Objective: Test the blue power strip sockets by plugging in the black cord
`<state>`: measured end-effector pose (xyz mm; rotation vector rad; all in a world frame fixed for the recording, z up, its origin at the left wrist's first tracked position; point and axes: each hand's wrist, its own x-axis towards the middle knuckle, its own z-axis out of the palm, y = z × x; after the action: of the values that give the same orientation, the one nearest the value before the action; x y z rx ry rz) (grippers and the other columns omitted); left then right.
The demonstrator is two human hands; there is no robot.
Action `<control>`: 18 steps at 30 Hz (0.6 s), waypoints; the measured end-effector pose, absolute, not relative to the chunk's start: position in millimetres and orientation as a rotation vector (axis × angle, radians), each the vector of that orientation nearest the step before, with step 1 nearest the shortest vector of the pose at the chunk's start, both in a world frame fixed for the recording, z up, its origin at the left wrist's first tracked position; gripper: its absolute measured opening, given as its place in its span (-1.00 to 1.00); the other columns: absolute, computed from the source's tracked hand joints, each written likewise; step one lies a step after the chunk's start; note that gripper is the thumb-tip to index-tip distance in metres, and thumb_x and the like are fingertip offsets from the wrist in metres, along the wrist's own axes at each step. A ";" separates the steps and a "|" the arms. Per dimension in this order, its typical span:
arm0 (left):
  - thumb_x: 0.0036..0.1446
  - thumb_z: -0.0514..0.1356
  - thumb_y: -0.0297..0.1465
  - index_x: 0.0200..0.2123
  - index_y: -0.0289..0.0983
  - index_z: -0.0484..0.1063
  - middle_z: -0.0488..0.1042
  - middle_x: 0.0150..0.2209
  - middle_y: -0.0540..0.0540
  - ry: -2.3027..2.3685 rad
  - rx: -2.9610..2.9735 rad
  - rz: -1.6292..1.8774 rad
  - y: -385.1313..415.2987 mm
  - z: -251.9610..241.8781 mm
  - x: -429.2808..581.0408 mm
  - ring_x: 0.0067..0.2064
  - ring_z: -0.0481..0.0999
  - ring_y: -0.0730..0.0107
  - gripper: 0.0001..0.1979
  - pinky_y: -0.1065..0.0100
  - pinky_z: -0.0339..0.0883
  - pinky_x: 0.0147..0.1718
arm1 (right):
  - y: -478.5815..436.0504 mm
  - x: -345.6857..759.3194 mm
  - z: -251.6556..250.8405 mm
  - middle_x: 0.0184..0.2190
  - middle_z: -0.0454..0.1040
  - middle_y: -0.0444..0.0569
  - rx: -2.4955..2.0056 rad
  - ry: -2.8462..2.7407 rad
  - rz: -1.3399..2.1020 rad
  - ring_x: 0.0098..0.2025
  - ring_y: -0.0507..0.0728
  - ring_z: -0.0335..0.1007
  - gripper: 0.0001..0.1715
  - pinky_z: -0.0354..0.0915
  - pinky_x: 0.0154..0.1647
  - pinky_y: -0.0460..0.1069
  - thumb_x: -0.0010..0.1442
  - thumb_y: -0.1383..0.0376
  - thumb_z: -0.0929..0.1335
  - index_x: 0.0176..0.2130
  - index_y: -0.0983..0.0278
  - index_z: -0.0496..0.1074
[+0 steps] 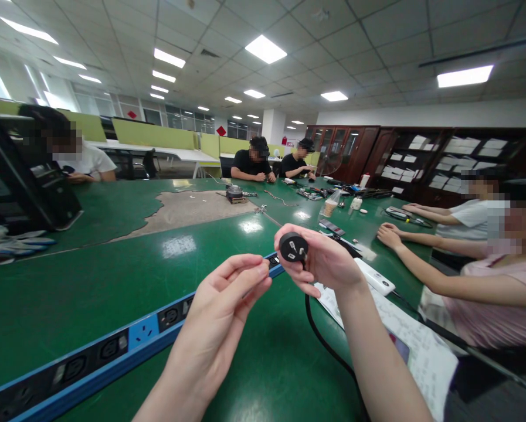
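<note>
A round black power plug [293, 247] sits in my right hand [328, 258], its three metal prongs facing me. From it a black cord [322, 337] hangs down past my right wrist. My left hand [227, 299] is just left of the plug, thumb and fingertips pinched together. Whatever those fingertips hold, if anything, is too small to make out. Below both hands, a blue and black power strip [143, 332] with several sockets runs diagonally across the green table [126, 293]; my left hand covers part of it.
A white power strip [375, 276] and printed paper [425, 357] lie at right, near a phone [332, 227]. Two people sit along the right edge, others at the far side and left. A black computer case [29, 181] stands left; a drink cup [331, 205] stands farther back.
</note>
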<state>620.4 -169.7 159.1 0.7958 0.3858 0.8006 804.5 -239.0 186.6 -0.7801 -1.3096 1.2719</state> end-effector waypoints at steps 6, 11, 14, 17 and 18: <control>-0.12 0.50 -0.43 -0.23 -0.36 0.60 0.64 -0.20 -0.18 0.373 0.905 0.818 -165.0 158.9 622.4 -0.19 0.64 0.35 -0.67 0.44 0.53 -0.10 | -236.5 803.5 185.3 -0.46 0.20 -0.17 -0.812 -1.295 1.278 -0.57 -0.04 0.10 -0.65 0.25 -0.73 -0.17 0.40 0.07 0.21 -0.03 0.28 0.27; -0.11 0.50 -0.35 -0.21 -0.35 0.61 0.65 -0.23 -0.20 0.419 1.044 0.912 -163.9 162.6 616.2 -0.16 0.65 0.20 -0.64 0.30 0.54 -0.08 | -233.9 805.5 183.8 -0.45 0.20 -0.17 -0.824 -1.274 1.277 -0.57 -0.04 0.10 -0.67 0.24 -0.73 -0.17 0.39 0.08 0.21 -0.03 0.28 0.27; -0.07 0.48 -0.30 -0.21 -0.30 0.62 0.66 -0.23 -0.17 0.461 1.234 1.007 -165.5 162.3 611.6 -0.18 0.66 0.20 -0.67 0.29 0.54 -0.09 | -230.0 808.2 181.4 -0.45 0.21 -0.17 -0.828 -1.272 1.280 -0.57 -0.04 0.11 -0.68 0.24 -0.73 -0.17 0.39 0.08 0.21 -0.04 0.27 0.26; 0.01 0.44 -0.30 -0.18 -0.25 0.62 0.66 -0.20 -0.14 0.460 1.374 1.067 -167.7 160.8 609.3 -0.16 0.66 0.20 -0.72 0.30 0.53 -0.08 | -225.8 810.0 179.4 -0.46 0.20 -0.18 -0.836 -1.279 1.260 -0.59 -0.04 0.08 -0.68 0.22 -0.74 -0.17 0.39 0.08 0.21 -0.05 0.26 0.26; 0.03 0.42 -0.30 -0.17 -0.24 0.62 0.65 -0.18 -0.14 0.450 1.397 1.074 -168.3 160.3 609.3 -0.15 0.65 0.20 -0.73 0.30 0.53 -0.07 | -224.8 810.1 179.2 -0.46 0.20 -0.19 -0.840 -1.278 1.255 -0.60 -0.05 0.07 -0.68 0.21 -0.74 -0.18 0.39 0.07 0.21 -0.06 0.26 0.27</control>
<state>609.3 -168.3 160.3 1.3965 0.4502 1.0744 810.1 -224.8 179.2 -0.8398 -1.2776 1.2549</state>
